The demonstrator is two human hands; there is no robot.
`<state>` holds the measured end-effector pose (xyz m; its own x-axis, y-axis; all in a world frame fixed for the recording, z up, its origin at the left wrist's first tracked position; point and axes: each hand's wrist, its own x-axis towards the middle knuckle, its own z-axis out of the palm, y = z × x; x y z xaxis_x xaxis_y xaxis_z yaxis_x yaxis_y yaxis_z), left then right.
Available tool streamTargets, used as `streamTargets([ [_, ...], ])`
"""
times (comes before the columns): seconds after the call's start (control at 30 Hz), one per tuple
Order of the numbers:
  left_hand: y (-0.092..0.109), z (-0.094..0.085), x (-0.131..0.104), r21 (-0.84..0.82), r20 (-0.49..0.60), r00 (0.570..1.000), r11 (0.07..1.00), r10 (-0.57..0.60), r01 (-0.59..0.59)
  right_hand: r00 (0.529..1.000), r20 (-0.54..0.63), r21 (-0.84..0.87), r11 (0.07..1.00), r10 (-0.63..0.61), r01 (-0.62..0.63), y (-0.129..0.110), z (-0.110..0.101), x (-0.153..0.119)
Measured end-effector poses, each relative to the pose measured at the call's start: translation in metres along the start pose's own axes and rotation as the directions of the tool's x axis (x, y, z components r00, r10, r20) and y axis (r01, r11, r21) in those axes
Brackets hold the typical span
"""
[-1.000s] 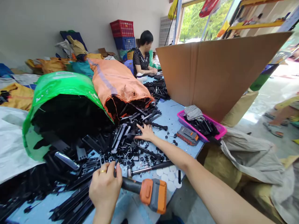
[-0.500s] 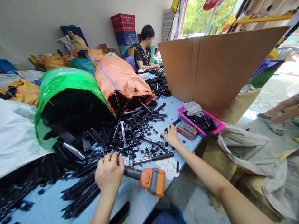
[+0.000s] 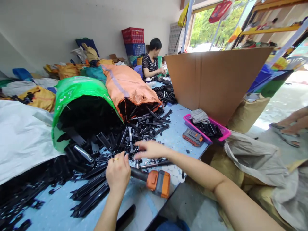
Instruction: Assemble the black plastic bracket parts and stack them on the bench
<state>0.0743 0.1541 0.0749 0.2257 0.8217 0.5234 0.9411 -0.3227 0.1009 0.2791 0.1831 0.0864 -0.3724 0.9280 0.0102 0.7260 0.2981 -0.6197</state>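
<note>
My left hand (image 3: 117, 173) is closed at the upper end of a cordless drill (image 3: 156, 183) with an orange and grey battery base. The drill lies on its side; its black grip runs up to my fingers, and the hand hides its head. My right hand (image 3: 150, 149) reaches across the pile of screws and small black parts, slightly blurred, with thumb and fingers apart and nothing visible between them. Partly under that wrist lies a hammer (image 3: 154, 164). Beside the left forearm are long black plastic bars (image 3: 92, 199).
A green sack (image 3: 81, 85) and an orange sack (image 3: 131, 85) spill black parts onto the blue table. To the right are a spare battery (image 3: 192, 137), a pink basket (image 3: 225, 133) and white discs (image 3: 176, 175). A cardboard sheet (image 3: 216, 83) stands behind; a co-worker (image 3: 150, 64) sits farther back.
My right hand has swept left from beside the spare battery to the screw pile. The black piece by that battery is gone from its spot. My left hand stays at the drill.
</note>
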Motion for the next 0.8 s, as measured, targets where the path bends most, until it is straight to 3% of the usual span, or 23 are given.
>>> streamTargets([
  [0.03, -0.002, 0.001, 0.0, -0.058, -0.009, 1.0, 0.998, -0.002, 0.001, 0.979, 0.178, -0.018, 0.995, -0.097, 0.102, -0.022, 0.018, -0.002],
  [0.07, -0.003, 0.002, 0.0, -0.124, -0.019, 1.0, 0.992, 0.001, -0.004, 0.966, 0.247, -0.076, 0.992, -0.08, 0.102, -0.042, 0.035, -0.002],
  [0.17, -0.004, -0.008, -0.005, -0.296, -0.083, 0.996, 0.955, -0.018, -0.007, 0.971, 0.218, -0.182, 0.982, 0.095, -0.055, -0.078, 0.068, 0.003],
  [0.23, -0.002, -0.027, -0.012, -0.357, -0.156, 0.985, 0.934, -0.067, 0.007, 0.971, 0.188, -0.156, 0.98, 0.149, -0.12, -0.082, 0.066, 0.003],
  [0.33, -0.001, -0.063, -0.033, -0.412, -0.234, 0.969, 0.911, -0.082, -0.022, 0.983, 0.107, -0.107, 0.985, 0.148, -0.136, -0.067, 0.034, -0.016],
  [0.47, -0.018, -0.096, -0.071, -0.44, -0.246, 0.968, 0.896, -0.059, -0.057, 0.978, -0.179, 0.157, 0.984, 0.11, -0.082, -0.024, -0.038, -0.062],
  [0.53, -0.031, -0.099, -0.09, -0.457, -0.202, 0.976, 0.889, -0.082, -0.02, 0.938, -0.266, 0.207, 0.963, 0.223, -0.171, 0.005, -0.073, -0.082],
  [0.63, -0.043, -0.092, -0.115, -0.485, -0.116, 0.986, 0.873, -0.122, 0.051, 0.836, -0.394, 0.123, 0.923, 0.383, -0.364, 0.048, -0.112, -0.103],
  [0.7, -0.044, -0.085, -0.126, -0.496, -0.069, 0.991, 0.866, -0.116, 0.067, 0.788, -0.448, 0.068, 0.895, 0.423, -0.442, 0.072, -0.124, -0.11],
  [0.8, -0.035, -0.074, -0.134, -0.498, -0.017, 0.997, 0.865, -0.071, 0.053, 0.771, -0.446, 0.048, 0.872, 0.455, -0.487, 0.097, -0.122, -0.11],
])
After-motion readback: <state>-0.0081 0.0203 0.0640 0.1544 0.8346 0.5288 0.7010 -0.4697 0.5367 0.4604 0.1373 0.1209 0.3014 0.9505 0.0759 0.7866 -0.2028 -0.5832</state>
